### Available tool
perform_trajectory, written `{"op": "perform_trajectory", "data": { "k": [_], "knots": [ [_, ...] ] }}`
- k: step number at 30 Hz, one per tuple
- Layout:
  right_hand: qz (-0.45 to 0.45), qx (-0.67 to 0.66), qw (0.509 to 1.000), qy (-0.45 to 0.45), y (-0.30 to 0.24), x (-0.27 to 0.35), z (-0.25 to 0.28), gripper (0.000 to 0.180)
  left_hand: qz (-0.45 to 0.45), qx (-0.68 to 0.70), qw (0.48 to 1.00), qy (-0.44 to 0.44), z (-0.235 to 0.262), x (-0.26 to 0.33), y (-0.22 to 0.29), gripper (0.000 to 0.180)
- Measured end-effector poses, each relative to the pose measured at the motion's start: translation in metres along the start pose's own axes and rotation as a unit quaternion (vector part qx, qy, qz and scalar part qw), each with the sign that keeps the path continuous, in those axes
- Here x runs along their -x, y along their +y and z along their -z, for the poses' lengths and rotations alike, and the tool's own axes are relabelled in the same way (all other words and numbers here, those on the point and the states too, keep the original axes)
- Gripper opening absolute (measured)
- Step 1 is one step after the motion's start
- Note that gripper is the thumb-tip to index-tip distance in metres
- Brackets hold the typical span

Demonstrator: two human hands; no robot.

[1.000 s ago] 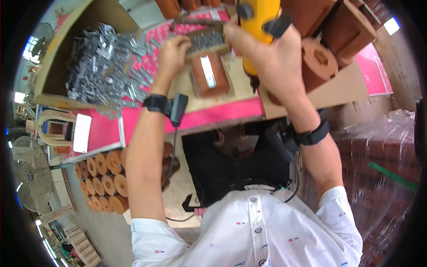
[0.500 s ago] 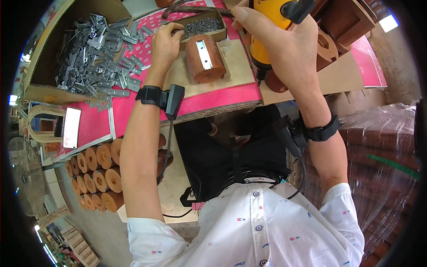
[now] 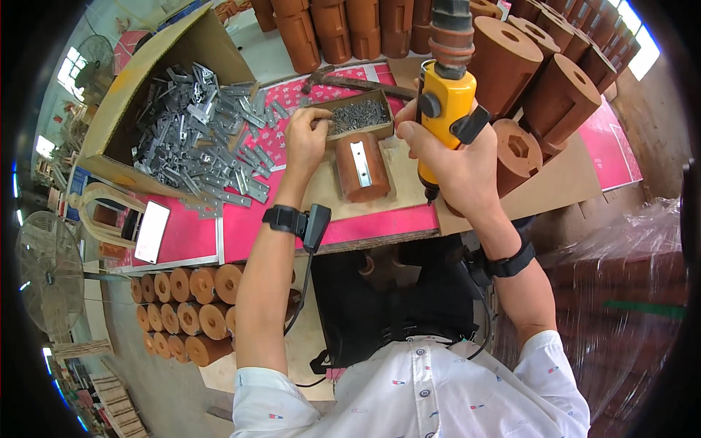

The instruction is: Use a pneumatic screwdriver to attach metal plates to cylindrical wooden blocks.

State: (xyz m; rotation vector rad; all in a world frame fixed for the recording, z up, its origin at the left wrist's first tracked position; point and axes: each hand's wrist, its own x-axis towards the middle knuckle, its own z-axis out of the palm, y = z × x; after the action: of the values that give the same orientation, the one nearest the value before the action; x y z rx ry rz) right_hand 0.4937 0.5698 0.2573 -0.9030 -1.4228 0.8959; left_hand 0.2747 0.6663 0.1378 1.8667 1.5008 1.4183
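Observation:
My right hand (image 3: 456, 157) grips a yellow powered screwdriver (image 3: 443, 109), held upright with its bit pointing down just right of a brown cylindrical block (image 3: 360, 167). That block lies on a wooden board and carries a flat metal plate on top. My left hand (image 3: 307, 139) reaches into a small shallow box of screws (image 3: 359, 115) behind the block, fingers pinched among the screws. Whether a screw is held between them is hidden.
A cardboard box of metal brackets (image 3: 197, 139) sits at the left. Brown cylinders (image 3: 540, 80) are stacked at the back right and more (image 3: 190, 306) lie below the pink-topped table (image 3: 186, 237). A phone (image 3: 152, 231) rests near the table's left edge. A hammer (image 3: 350, 82) lies behind the screw box.
The view has tilted so the table sits lower in the picture. My left hand stays at the screw box. My right hand has lowered the screwdriver beside the block.

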Motion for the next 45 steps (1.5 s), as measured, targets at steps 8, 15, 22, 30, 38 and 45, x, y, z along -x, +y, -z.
{"op": "perform_trajectory", "data": {
  "k": [8,15,22,30,38,45],
  "knots": [
    [0.033,-0.069,0.997,0.001,-0.004,-0.018,-0.009,0.033,0.077,0.116,0.990,-0.018,0.019,0.031,0.043,0.014],
    [0.040,-0.069,0.997,0.000,-0.003,-0.043,-0.029,0.030,0.129,0.172,0.975,-0.055,0.013,0.059,0.071,0.030],
    [0.066,-0.094,0.993,0.013,0.004,-0.057,-0.052,0.028,0.108,0.187,0.974,-0.074,0.006,0.063,0.070,0.033],
    [0.076,-0.096,0.992,0.011,0.010,-0.066,-0.060,0.027,0.088,0.145,0.983,-0.070,0.006,0.061,0.069,0.034],
    [0.081,-0.087,0.993,0.010,0.010,-0.068,-0.062,0.027,0.119,0.195,0.969,-0.092,0.006,0.058,0.065,0.036],
    [0.083,-0.091,0.992,0.015,0.012,-0.068,-0.063,0.030,0.087,0.183,0.976,-0.080,0.002,0.060,0.062,0.035]
  ]
}}
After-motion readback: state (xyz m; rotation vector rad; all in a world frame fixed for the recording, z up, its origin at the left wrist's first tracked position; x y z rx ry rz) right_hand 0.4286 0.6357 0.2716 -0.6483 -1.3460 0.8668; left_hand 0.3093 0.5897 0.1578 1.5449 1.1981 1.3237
